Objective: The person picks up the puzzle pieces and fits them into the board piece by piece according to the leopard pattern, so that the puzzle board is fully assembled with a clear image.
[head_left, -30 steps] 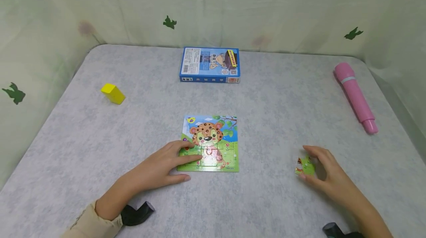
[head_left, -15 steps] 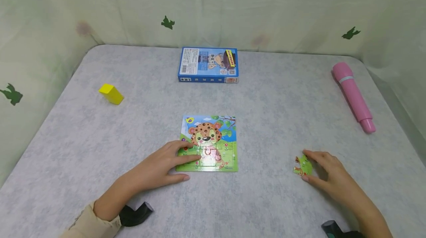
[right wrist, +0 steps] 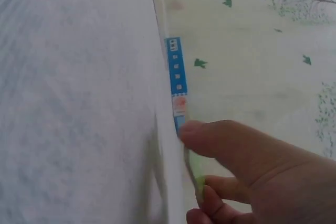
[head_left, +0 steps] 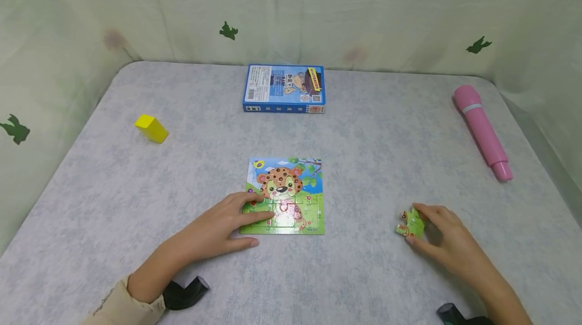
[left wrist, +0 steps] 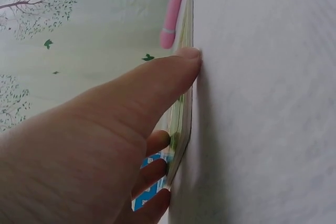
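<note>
A square jigsaw puzzle [head_left: 311, 214] with a leopard picture lies flat in the middle of the table in the head view. My left hand [head_left: 223, 226] rests on its left side, index and middle fingers stretched over the green part. In the left wrist view the left thumb [left wrist: 168, 74] lies along the puzzle's near edge [left wrist: 188, 114]. Off to the right, my right hand [head_left: 447, 234] pinches a green puzzle piece [head_left: 415, 223] between thumb and fingers, and the piece is tilted. Seen edge-on in the right wrist view, the piece [right wrist: 194, 171] is partly hidden by the thumb.
Behind the puzzle lies a blue printed box [head_left: 284, 90]. A yellow block [head_left: 152, 129] is at the left, and a pink cylindrical object [head_left: 484, 133] lies at the far right. Pale curtains [head_left: 291, 16] with green bird shapes surround the table [head_left: 364, 138].
My right hand has moved slightly left with the puzzle piece, which lay flatter before and is now tilted with its side edge showing. My left hand stays on the puzzle.
</note>
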